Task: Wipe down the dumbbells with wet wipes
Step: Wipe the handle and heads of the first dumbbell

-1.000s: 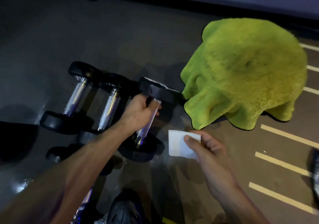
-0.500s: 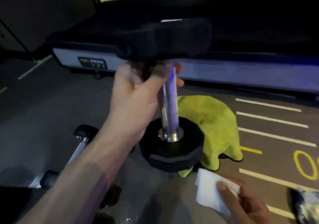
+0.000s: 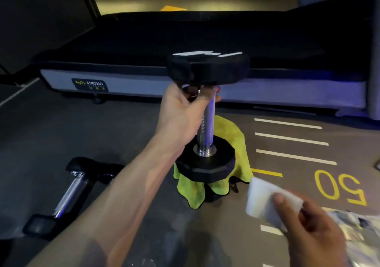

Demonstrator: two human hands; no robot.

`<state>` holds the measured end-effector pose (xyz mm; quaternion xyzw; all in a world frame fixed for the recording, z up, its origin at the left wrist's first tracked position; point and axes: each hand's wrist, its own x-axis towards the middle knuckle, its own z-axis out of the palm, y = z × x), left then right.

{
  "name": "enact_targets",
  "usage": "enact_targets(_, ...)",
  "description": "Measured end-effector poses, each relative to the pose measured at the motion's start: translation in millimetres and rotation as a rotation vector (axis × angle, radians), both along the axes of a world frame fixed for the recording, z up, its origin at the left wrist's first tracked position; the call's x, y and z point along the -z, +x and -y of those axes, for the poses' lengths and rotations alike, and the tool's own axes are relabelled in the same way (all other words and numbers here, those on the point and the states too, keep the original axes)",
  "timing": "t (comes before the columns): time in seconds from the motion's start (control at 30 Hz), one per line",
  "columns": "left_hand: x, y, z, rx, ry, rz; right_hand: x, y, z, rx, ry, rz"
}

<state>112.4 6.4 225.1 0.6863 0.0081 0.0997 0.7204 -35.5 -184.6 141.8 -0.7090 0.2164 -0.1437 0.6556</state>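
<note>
My left hand (image 3: 183,112) grips the chrome handle of a black dumbbell (image 3: 205,164) just under its top head and holds it upright in the air at mid-frame. My right hand (image 3: 308,233) pinches a folded white wet wipe (image 3: 265,199) at the lower right, apart from the dumbbell. Another dumbbell (image 3: 70,194) lies on the floor at the lower left, with a further one partly hidden behind my forearm.
A lime-green towel (image 3: 236,143) lies heaped on the floor behind the lifted dumbbell. A dark treadmill (image 3: 144,85) stretches across the back. White lines and a yellow "50" (image 3: 339,186) mark the floor at right. A shiny packet (image 3: 362,231) sits at the lower right.
My left hand has lifted the dumbbell off the floor and turned it upright. The view has tilted up. My right hand with the wipe has stayed low at the right.
</note>
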Motion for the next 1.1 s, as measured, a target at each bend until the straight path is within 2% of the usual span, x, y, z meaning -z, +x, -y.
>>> enact_targets(0.13, -1.1, -4.2, -5.6, -0.038, 0.059, 0.000, -38.2, 37.0, 3.9, -0.130, -0.278, 0.197)
enact_targets(0.23, 1.2, -2.2, -14.1, -0.155, 0.143, 0.040, -48.4, 73.6, -0.6, -0.200, -0.543, 0.284)
enact_targets(0.3, -4.8, -0.8, -22.7, -0.171, 0.198, 0.130, -46.0, 91.3, -4.7, -0.255, -0.629, 0.297)
enact_targets(0.43, -20.4, 1.2, -32.3, -0.221, 0.619, 0.450, -40.7, 111.0, -15.9, -0.389, -0.867, 0.316)
enact_targets(0.5, -21.6, 0.2, -31.4, -0.186, 0.632, 0.482, -40.3, 116.7, -20.8, -0.487, -0.953, 0.286)
enact_targets(0.57, -19.2, 0.3, -33.0, -0.173, 0.608, 0.461, -40.2, 120.4, -25.1, -0.552, -0.953, 0.237)
enact_targets(0.67, -19.1, 2.3, -36.1, -0.163, 0.603, 0.445, -36.6, 119.8, -30.7, -0.604, -0.832, 0.214)
enact_targets(0.8, -27.0, 3.0, -44.9, -0.094, 0.674, 0.425, -33.4, 109.1, -30.9, -0.681, -0.770, 0.182)
enact_targets(0.93, -35.5, -2.3, -53.8, 0.008, 0.738, 0.347, -40.0, 101.9, -28.3, -0.715, -0.818, 0.180)
enact_targets(1.1, -38.5, 0.8, -54.3, 0.023, 0.705, 0.291, -53.3, 98.3, -40.1, -0.671, -0.950, 0.178)
